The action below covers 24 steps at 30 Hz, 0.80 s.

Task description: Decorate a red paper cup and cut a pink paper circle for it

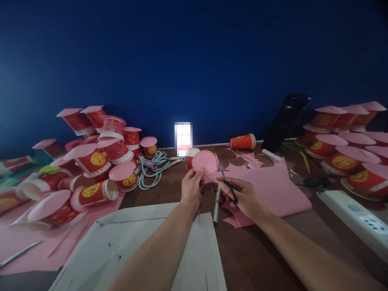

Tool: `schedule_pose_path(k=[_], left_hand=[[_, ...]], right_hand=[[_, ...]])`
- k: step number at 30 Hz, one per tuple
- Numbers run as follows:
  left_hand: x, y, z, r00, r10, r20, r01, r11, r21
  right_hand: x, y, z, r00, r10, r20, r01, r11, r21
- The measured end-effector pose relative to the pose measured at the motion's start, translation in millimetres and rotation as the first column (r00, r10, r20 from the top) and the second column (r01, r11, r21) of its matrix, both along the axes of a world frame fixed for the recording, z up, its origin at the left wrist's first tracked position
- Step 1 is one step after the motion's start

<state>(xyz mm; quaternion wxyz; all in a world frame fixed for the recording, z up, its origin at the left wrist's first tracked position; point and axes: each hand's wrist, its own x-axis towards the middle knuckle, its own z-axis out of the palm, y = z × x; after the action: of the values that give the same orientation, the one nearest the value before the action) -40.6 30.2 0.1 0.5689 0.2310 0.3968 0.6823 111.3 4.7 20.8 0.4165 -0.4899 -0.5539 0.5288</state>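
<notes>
My left hand (193, 186) pinches a round pink paper disc (205, 161) by its lower edge, thumb on the front. A thin drawn ring runs just inside the disc's rim. Beside it, my right hand (242, 196) has its fingers in the black handles of a pair of scissors (226, 178). The blades point up along the disc's right edge; whether they touch the paper is hard to see. Behind the disc, a red paper cup (189, 161) is mostly hidden. A cut-up pink sheet (273, 190) with jagged edges lies under and beyond my right hand.
Red cups with pink paper tops pile up at left (91, 159) and right (342, 159). A white board (145, 250) lies in front. Around the table are a coiled cable (148, 178), stacked red cups (242, 141), a black bottle (285, 121) and a power strip (351, 218).
</notes>
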Motion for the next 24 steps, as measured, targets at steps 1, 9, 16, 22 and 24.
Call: schedule_pose_path(k=[1, 9, 16, 22, 24], left_hand=[[-0.1, 0.2, -0.4, 1.000, -0.001, 0.001, 0.001, 1.000, 0.000], [-0.7, 0.8, -2.6, 1.000, -0.001, -0.007, 0.001, 1.000, 0.010], [0.0, -0.9, -0.3, 1.000, -0.008, -0.006, 0.008, 1.000, 0.000], [-0.2, 0.2, -0.5, 1.000, -0.006, -0.013, 0.006, 1.000, 0.002], [-0.5, 0.0, -0.8, 1.000, -0.008, -0.010, 0.008, 1.000, 0.001]], right_hand=[[-0.1, 0.0, 0.2, 1.000, -0.001, -0.006, 0.001, 1.000, -0.003], [0.7, 1.2, -1.2, 1.000, -0.002, 0.024, 0.001, 1.000, 0.018], [-0.7, 1.6, -2.6, 1.000, -0.018, 0.024, 0.017, 1.000, 0.018], [-0.7, 3.2, -5.0, 0.999, -0.036, 0.020, 0.036, 0.999, 0.016], [0.2, 4.3, -7.4, 0.999, -0.033, 0.020, 0.032, 0.999, 0.023]])
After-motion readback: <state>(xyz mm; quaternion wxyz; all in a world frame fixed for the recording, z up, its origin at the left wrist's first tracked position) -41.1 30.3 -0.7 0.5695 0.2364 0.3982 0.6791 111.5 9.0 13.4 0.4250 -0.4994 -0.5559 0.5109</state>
